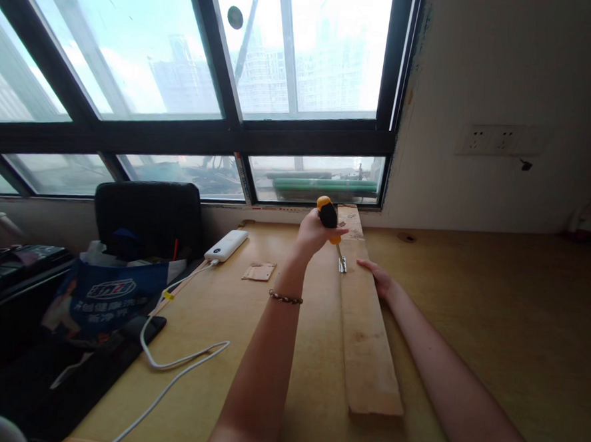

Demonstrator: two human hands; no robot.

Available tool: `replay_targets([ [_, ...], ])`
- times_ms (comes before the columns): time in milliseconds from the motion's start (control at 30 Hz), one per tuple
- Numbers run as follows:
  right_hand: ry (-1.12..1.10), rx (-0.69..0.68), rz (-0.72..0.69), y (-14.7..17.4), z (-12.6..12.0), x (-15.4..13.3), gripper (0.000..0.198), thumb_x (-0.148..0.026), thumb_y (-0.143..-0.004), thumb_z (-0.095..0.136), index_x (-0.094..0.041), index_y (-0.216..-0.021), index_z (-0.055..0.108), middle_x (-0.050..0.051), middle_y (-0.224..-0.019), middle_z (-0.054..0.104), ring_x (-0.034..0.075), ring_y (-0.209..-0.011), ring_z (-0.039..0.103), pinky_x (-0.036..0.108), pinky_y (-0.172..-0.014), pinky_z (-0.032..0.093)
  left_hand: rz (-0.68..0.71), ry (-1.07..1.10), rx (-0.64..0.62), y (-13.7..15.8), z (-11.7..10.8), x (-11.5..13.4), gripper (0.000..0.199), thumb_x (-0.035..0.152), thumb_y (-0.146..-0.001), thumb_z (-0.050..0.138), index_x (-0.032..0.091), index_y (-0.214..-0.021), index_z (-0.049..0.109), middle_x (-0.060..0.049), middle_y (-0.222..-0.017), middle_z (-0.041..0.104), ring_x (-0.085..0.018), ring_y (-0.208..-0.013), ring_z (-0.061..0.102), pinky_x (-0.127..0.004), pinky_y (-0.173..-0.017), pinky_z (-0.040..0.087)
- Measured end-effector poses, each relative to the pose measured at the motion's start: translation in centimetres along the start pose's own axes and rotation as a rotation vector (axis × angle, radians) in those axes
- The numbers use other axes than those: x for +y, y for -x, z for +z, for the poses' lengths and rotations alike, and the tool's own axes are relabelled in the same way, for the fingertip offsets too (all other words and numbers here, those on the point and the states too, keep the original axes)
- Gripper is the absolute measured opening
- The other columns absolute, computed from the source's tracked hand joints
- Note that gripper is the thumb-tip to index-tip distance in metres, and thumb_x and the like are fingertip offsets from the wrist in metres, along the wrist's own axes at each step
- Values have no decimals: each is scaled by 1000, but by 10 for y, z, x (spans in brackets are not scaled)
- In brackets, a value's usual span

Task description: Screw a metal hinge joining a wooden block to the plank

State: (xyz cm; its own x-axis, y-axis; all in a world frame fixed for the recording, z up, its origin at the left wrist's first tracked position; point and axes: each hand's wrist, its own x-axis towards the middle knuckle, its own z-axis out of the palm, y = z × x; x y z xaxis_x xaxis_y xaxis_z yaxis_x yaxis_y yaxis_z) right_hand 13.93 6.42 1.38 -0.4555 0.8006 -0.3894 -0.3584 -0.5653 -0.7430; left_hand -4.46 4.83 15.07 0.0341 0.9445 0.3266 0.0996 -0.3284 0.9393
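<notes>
My left hand (315,234) is closed around the yellow-and-black handle of a screwdriver (328,214). The screwdriver's shaft slants down to a small metal hinge (343,264) at the left edge of a long wooden board (368,339). Its tip meets the hinge, but a screw there is too small to make out. My right hand (378,278) rests against the board's right side, with fingers stretched onto its top face; it grips no tool. The board lies flat, running from near me toward the window.
On the tabletop (470,312), a white power bank (226,245) trails a white cable (176,364) at the left. A small wooden piece (259,271) lies left of the board. Beyond the table's left edge are a black chair (148,215) and a blue bag (110,296).
</notes>
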Motion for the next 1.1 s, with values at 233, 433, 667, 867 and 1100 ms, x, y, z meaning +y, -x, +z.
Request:
replay_targets([
  [233,-2,11,-15,1,0,0,32,-25,-86,43,-8,-112,51,10,-85,69,19,-69,67,37,-78,53,119,-142,27,-11,-13,-20,42,25,-47,78,16,-75,49,1,-66,56,-15,-64,58,-24,-57,44],
  [433,2,-3,-18,-2,-3,1,30,-26,-86,43,-9,-109,53,10,-83,70,19,-71,67,35,-75,54,48,-229,62,-9,-21,-24,44,26,-47,78,18,-82,53,2,-66,54,-15,-66,57,-26,-61,45],
  [667,-13,-66,-9,-5,-6,1,30,-27,-85,45,-9,-107,53,9,-81,70,20,-72,67,35,-72,54,-14,-62,-23,0,0,-8,48,12,-44,76,16,-83,49,2,-68,56,-13,-65,58,-30,-65,50],
  [867,-5,-44,20,-6,-7,1,31,-28,-85,45,-7,-106,55,11,-83,69,20,-73,67,35,-77,53,55,-9,31,1,2,-1,41,11,-49,72,17,-82,47,2,-71,56,-15,-71,60,-30,-68,50],
  [1100,-8,-43,3,-8,-10,2,32,-28,-85,45,-9,-110,52,10,-83,69,19,-74,67,36,-80,52,63,-122,88,-3,-15,-4,43,12,-47,73,18,-81,47,2,-71,55,-17,-71,59,-31,-66,48],
])
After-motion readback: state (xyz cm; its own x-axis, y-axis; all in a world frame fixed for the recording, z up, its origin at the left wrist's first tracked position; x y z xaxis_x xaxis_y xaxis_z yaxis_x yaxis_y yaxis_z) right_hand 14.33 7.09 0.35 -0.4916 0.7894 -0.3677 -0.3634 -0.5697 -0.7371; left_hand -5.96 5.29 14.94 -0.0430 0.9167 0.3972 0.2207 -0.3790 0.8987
